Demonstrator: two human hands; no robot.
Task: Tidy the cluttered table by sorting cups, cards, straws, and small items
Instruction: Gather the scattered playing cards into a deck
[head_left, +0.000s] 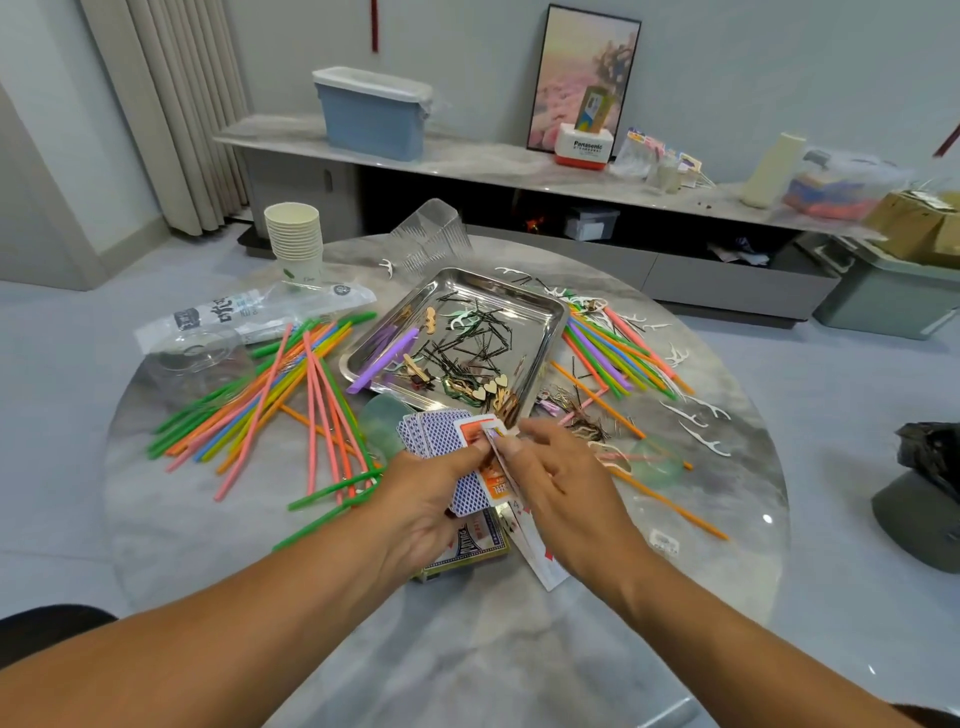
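Head view, the only 1 we get: the left hand (431, 499) has its grip clamped on a fanned bunch of cards (441, 441), blue patterned backs up, held just above the near side of the table (467, 649). The right hand (561, 488) pinches 1 card by its top edge, right against the bunch, so I'd guess it's being slotted in or squared up to make 1 neat pack. A card box (475, 545) lies under the hands, probably where the pack ends up, with 1 or 2 loose cards beside it.

The cards look thin and slippery, a bit splayed, 1 with an orange face showing. The straws (270, 395) are scattered in 2 heaps either side of a metal tray (550, 317) full of pins and small bits. The cups (293, 239) are already stacked at the far left.
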